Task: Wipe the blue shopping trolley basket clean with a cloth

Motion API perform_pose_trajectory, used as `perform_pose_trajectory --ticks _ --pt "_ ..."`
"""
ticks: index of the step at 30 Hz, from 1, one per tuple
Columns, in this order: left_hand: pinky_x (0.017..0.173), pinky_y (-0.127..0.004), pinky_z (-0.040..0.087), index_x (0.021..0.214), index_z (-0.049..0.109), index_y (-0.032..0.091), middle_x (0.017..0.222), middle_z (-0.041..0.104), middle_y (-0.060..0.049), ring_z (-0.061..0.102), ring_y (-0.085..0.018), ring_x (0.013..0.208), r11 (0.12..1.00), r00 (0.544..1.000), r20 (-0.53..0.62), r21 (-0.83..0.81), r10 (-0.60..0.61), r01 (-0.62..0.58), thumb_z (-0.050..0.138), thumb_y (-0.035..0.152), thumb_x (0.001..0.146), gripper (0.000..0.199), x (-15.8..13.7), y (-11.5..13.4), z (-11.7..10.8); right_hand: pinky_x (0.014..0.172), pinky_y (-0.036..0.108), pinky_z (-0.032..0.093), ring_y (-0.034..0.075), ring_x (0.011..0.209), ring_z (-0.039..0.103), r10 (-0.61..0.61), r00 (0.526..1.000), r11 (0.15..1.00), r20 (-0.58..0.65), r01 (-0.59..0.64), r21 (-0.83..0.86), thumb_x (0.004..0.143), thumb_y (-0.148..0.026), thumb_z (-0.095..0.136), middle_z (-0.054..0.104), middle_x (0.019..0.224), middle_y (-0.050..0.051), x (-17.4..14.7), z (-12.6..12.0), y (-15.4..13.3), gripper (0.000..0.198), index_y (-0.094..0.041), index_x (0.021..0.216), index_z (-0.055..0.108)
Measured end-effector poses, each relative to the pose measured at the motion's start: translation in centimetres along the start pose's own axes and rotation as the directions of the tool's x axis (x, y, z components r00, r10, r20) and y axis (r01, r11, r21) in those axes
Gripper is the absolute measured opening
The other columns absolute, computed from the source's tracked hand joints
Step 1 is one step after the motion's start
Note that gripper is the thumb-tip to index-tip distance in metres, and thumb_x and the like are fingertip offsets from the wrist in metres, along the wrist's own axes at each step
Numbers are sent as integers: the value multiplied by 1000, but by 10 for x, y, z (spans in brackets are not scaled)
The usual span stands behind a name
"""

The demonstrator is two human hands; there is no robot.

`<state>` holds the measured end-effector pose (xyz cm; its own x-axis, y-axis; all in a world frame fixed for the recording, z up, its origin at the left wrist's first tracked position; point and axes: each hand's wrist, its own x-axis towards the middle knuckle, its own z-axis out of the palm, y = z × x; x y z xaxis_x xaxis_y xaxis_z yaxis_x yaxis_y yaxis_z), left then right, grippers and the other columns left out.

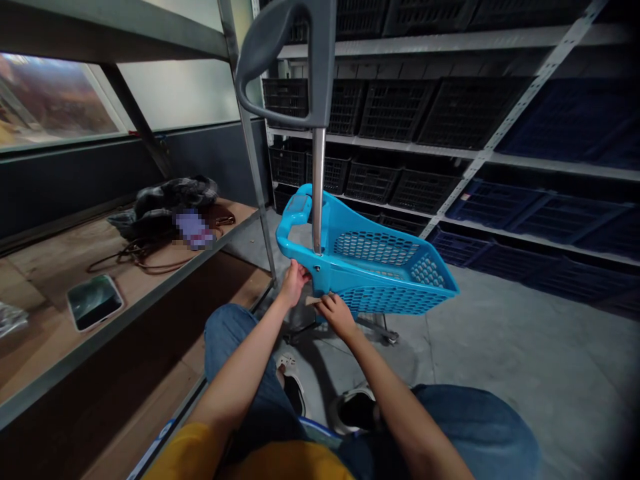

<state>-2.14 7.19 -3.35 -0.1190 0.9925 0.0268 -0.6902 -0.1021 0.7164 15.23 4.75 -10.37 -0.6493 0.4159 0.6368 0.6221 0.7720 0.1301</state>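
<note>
A blue plastic shopping cart [367, 273] with honeycomb-holed sides stands on the floor in front of me. A metal post [319, 193] rises through its near end to a large grey loop handle [320, 73]. My left hand [294, 285] is closed, its curled fingers at the cart's side just below the blue grip, by a small dark hole or bolt. Lower and to the right, my right hand [337, 313] pinches a small flat tan piece [313, 301] against the cart's lower side. What the piece is made of does not show.
On the left, a wooden shelf [45, 280] in a metal frame carries a phone [95, 301], a bag [170, 200] and cords. Behind the cart, racks hold black crates [395, 110] and blue crates [505, 207]. My knees flank the cart's near end.
</note>
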Motion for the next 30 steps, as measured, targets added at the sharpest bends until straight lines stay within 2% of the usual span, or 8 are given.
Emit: perform_pose_trajectory --ticks 5,7,12,14,20,23,26,30 --pt "83 -31 51 98 71 19 94 76 -6 69 -23 97 999 1000 26 36 -7 6 50 64 91 51 1 -5 -2 90 35 49 22 105 55 164 979 986 -120 -162 31 96 -22 58 64 109 8 27 -10 8 23 -28 114 72" --pt "85 -31 51 95 71 19 94 76 -6 69 -23 99 999 1000 22 43 -17 16 55 62 90 46 2 -7 -3 90 35 48 22 103 56 170 978 986 -124 -168 25 96 -21 58 64 107 8 21 -3 5 26 -29 117 71" --pt "86 -30 51 90 69 21 88 75 -4 70 -19 94 999 1000 5 43 -4 4 64 56 87 35 2 -7 -2 82 31 46 21 98 56 87 993 995 75 -84 -51 90 -18 66 66 104 8 -31 24 -13 12 -22 99 72" --pt "86 -29 51 90 68 20 86 74 -4 70 -19 92 999 1000 18 44 17 -18 65 55 86 36 2 -8 -1 81 31 44 20 99 55 88 990 995 114 -82 -59 90 -20 67 66 106 8 -35 26 -15 8 -22 96 71" --pt "82 -28 51 91 68 19 90 74 -5 69 -19 94 995 1000 -10 98 28 -27 67 57 83 39 2 -13 -3 83 32 43 20 100 56 139 990 989 -39 -141 -46 98 -23 56 64 109 8 -6 19 -7 20 -25 112 70" --pt "80 -27 52 93 67 21 94 74 -4 68 -19 94 979 998 25 197 51 -55 70 59 79 40 0 -17 -8 81 32 42 21 100 55 91 990 994 109 -84 -64 96 -21 58 64 108 9 -29 33 -12 20 -23 112 69" --pt "79 -28 52 98 66 22 100 73 -5 68 -20 96 945 998 45 323 35 -48 68 62 80 44 -5 -24 -16 81 33 40 22 102 52 56 949 998 310 -41 -57 94 -22 62 64 113 9 -62 48 -19 16 -21 108 69" --pt "80 -29 52 102 64 21 105 72 -6 67 -20 96 899 1000 7 438 -9 5 61 66 83 49 -11 -37 -27 83 34 37 23 104 51 74 932 997 354 -65 -37 96 -23 58 63 118 10 -70 50 -19 16 -21 108 68"
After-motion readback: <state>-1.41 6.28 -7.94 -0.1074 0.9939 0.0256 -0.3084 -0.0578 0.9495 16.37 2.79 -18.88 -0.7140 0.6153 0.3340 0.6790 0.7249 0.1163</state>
